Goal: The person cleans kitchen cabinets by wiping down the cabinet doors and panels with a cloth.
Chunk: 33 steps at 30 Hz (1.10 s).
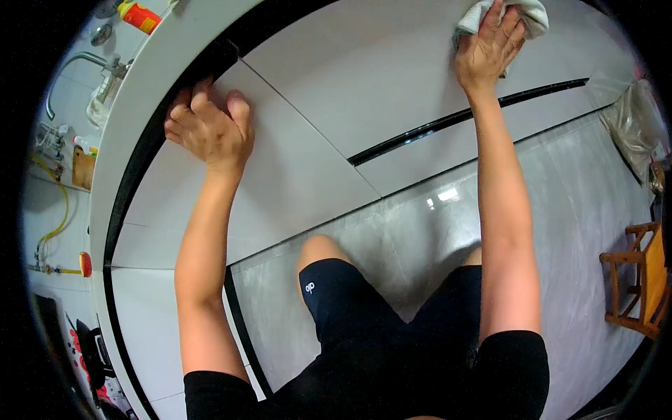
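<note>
One pale cloth (pixel 535 17) lies under the right grip (pixel 488 54), against white cabinetry (pixel 371 56).

Against one white cabinet front (pixel 294 161) are one left hand (pixel 212 133), one right hand (pixel 484 61) and one cloth (pixel 530 17). Beyond the cabinet's top edge are one curved faucet (pixel 84 56), one cutting board (pixel 82 169) and one red-and-yellow bottle (pixel 139 17). Near its right end are one plastic bag (pixel 628 129) and one wooden stool (pixel 656 269).
</note>
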### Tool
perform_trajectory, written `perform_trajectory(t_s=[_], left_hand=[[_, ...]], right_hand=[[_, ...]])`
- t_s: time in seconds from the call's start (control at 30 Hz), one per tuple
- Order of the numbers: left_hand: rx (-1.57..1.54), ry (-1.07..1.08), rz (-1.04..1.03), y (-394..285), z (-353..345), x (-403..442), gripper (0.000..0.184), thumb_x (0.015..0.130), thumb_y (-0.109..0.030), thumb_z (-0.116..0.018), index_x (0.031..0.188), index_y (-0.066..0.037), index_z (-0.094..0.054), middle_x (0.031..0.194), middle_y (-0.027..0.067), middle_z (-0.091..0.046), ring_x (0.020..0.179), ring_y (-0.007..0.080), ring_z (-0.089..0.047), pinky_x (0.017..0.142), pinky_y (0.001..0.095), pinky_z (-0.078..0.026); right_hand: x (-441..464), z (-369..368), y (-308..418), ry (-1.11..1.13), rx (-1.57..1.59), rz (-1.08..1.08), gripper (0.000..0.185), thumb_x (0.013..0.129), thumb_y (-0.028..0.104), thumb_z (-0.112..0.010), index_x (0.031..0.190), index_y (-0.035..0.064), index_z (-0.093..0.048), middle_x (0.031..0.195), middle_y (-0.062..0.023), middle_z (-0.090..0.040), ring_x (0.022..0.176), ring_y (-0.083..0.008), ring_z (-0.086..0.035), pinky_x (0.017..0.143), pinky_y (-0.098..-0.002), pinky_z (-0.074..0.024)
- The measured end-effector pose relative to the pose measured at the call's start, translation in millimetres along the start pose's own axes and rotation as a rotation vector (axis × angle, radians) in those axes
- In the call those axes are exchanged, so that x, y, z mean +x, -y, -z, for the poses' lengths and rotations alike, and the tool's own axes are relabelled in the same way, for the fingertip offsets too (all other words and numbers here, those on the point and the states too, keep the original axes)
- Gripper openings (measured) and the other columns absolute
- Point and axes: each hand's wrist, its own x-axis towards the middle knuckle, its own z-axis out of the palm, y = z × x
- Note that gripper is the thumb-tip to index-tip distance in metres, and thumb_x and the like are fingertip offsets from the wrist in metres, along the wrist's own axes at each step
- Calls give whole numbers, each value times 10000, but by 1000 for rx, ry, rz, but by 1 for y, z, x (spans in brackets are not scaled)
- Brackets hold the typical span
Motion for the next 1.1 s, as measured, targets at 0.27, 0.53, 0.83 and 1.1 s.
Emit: perform_trajectory(t_s=[0.27, 0.53, 0.83, 1.1], left_hand=[[22, -15, -20, -2, 3, 4, 391, 760, -326, -561, 1089, -117, -524, 1005, 106, -431, 930, 284, -404, 810, 406, -307], [-19, -51, -48, -1, 2, 6, 394, 754, -312, -559, 1095, -120, -530, 993, 93, -427, 916, 278, -393, 800, 405, -304], [27, -28, -12, -1, 1, 2, 408, 747, -338, -565, 1097, -130, -528, 1008, 90, -425, 932, 271, -384, 817, 400, -304], [-16, -31, -13, 1, 1, 2, 382, 758, -350, -555, 1075, -136, -548, 999, 79, -434, 934, 264, -386, 825, 396, -301]], right_hand=[[-137, 29, 176, 387, 356, 142, 589, 834, 397, -522, 1386, 276, -359, 1440, -3, -319, 1317, -285, -284, 1085, -583, -95], [-107, 17, 99, 237, 291, 71, 623, 822, 343, -549, 1393, 181, -358, 1465, -66, -289, 1327, -326, -278, 1080, -554, -170], [-97, 22, 127, 177, 284, -97, 628, 864, 242, -485, 1417, 40, -266, 1485, -168, -204, 1378, -356, -142, 1087, -576, -41], [-128, 39, 128, 457, 515, 69, 514, 827, 287, -555, 1330, 235, -463, 1391, -72, -405, 1270, -344, -348, 1063, -528, -243]])
